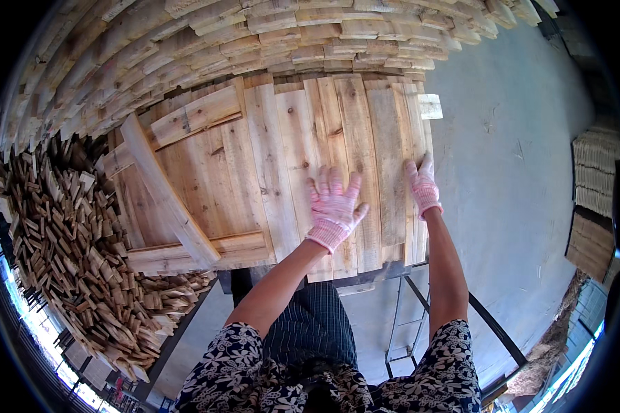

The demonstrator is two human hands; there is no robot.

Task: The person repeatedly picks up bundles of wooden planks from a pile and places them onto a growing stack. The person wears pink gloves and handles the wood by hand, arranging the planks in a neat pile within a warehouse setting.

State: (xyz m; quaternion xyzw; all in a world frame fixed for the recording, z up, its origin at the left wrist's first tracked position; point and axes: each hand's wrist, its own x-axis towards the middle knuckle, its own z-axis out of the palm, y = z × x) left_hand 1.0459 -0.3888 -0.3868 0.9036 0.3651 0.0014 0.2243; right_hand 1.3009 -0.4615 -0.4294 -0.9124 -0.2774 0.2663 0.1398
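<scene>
My left hand point(334, 208), in a pink-and-white knit glove, lies with fingers spread on a row of pale wooden planks point(289, 138). These planks stand side by side, lengthwise away from me, with uneven near ends. At the row's right edge my right hand point(424, 184), gloved alike, rests on the outermost narrow plank point(417, 234), its fingers stretched forward. To the left, a board panel point(220, 172) carries cross battens at its far and near edges. A loose-looking slanted plank point(169, 193) lies diagonally across it. A short pale wood piece point(430, 107) sticks out at the far right corner.
Stacked boards point(289, 31) rise in layers beyond the work surface. A big heap of short wood pieces point(83, 255) fills the left side. Bundled boards point(592, 172) stand at the far right, beyond the grey floor point(510, 172). A metal frame point(406, 323) shows below the planks.
</scene>
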